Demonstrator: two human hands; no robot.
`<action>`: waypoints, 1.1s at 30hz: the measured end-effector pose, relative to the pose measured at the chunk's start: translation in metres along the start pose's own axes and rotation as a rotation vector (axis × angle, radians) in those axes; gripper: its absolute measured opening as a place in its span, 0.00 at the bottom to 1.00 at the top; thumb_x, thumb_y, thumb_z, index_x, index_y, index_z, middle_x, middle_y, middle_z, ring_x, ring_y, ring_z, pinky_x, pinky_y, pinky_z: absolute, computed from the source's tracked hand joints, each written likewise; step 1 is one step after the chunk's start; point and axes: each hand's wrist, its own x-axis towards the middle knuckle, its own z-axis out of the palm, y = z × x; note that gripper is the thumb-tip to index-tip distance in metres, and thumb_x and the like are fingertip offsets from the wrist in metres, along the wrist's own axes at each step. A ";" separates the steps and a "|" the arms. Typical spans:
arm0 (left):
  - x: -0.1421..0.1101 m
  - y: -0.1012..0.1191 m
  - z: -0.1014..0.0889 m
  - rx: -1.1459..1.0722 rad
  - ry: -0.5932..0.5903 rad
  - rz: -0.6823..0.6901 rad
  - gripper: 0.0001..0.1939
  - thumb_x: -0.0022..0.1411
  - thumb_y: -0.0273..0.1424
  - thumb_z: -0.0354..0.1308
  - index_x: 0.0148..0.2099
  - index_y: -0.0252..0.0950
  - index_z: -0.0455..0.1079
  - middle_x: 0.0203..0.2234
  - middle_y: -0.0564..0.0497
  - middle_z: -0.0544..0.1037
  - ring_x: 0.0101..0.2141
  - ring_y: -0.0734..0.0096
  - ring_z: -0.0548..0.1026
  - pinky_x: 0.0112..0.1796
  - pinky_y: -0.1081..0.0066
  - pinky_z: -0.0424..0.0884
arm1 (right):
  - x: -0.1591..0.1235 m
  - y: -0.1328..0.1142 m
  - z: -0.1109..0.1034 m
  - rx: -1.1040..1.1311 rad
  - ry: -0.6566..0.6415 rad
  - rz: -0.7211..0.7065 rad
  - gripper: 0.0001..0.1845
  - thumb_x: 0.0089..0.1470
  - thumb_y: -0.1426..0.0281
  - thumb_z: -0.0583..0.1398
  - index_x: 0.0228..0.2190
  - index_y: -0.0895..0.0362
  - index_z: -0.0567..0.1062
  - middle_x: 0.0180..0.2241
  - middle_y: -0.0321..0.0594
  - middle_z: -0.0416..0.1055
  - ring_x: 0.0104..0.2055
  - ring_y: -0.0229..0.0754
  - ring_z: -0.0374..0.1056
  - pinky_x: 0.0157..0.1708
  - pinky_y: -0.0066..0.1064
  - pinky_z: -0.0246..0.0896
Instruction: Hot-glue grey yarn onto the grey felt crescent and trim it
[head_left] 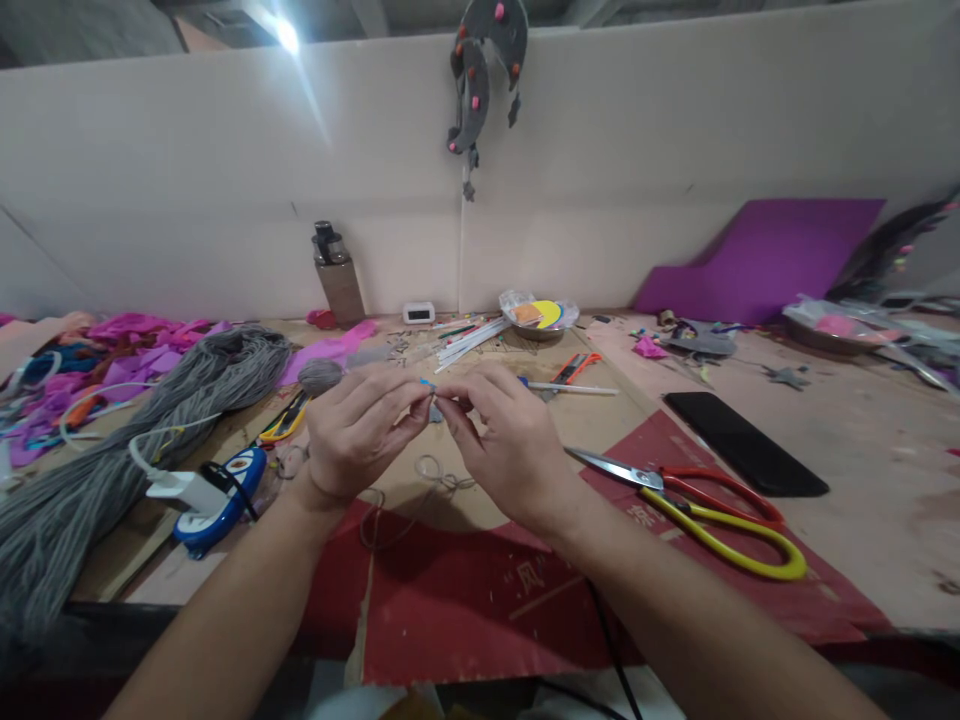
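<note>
My left hand [364, 425] and my right hand [506, 430] meet fingertip to fingertip over the middle of the work surface, both closed in a pinch. A tiny blue piece [426, 383] shows at the left fingertips; its kind is too small to tell. What the right fingers pinch is hidden. A bit of grey material [436, 413] shows just below the fingertips. Under the hands, a thin grey cord [431, 478] lies in loose loops on the cardboard [480, 510].
Red-and-yellow-handled scissors [701, 500] and a black phone [742, 440] lie at right. Grey yarn [187, 400], a utility knife [286, 415] and a blue power strip [225, 510] are at left. Behind stand white sticks [472, 345] and a bowl [536, 330].
</note>
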 end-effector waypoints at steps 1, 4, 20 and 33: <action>0.001 0.001 0.000 0.039 -0.003 0.030 0.14 0.54 0.24 0.66 0.43 0.44 0.77 0.37 0.50 0.82 0.39 0.64 0.79 0.46 0.64 0.74 | 0.000 0.001 0.001 -0.012 0.011 -0.013 0.06 0.63 0.73 0.55 0.36 0.56 0.73 0.34 0.43 0.72 0.38 0.42 0.67 0.41 0.35 0.64; 0.004 0.004 0.000 0.101 0.013 0.104 0.12 0.55 0.23 0.65 0.42 0.40 0.75 0.35 0.49 0.82 0.37 0.67 0.79 0.43 0.67 0.74 | 0.000 0.002 0.001 -0.042 0.040 -0.053 0.06 0.63 0.73 0.55 0.36 0.57 0.73 0.34 0.43 0.72 0.38 0.42 0.67 0.40 0.35 0.66; 0.003 0.011 0.000 0.139 0.103 0.074 0.20 0.56 0.23 0.64 0.51 0.39 0.73 0.37 0.46 0.82 0.40 0.65 0.79 0.44 0.68 0.75 | -0.014 -0.009 0.004 -0.216 0.106 -0.253 0.17 0.58 0.80 0.58 0.49 0.69 0.71 0.38 0.53 0.74 0.42 0.49 0.68 0.42 0.42 0.71; 0.014 0.027 0.010 -0.181 0.150 -0.559 0.04 0.59 0.27 0.62 0.38 0.37 0.78 0.31 0.52 0.81 0.32 0.74 0.77 0.34 0.74 0.74 | -0.003 -0.006 0.001 0.215 0.143 0.139 0.05 0.60 0.72 0.60 0.38 0.54 0.77 0.34 0.38 0.74 0.37 0.38 0.69 0.38 0.32 0.67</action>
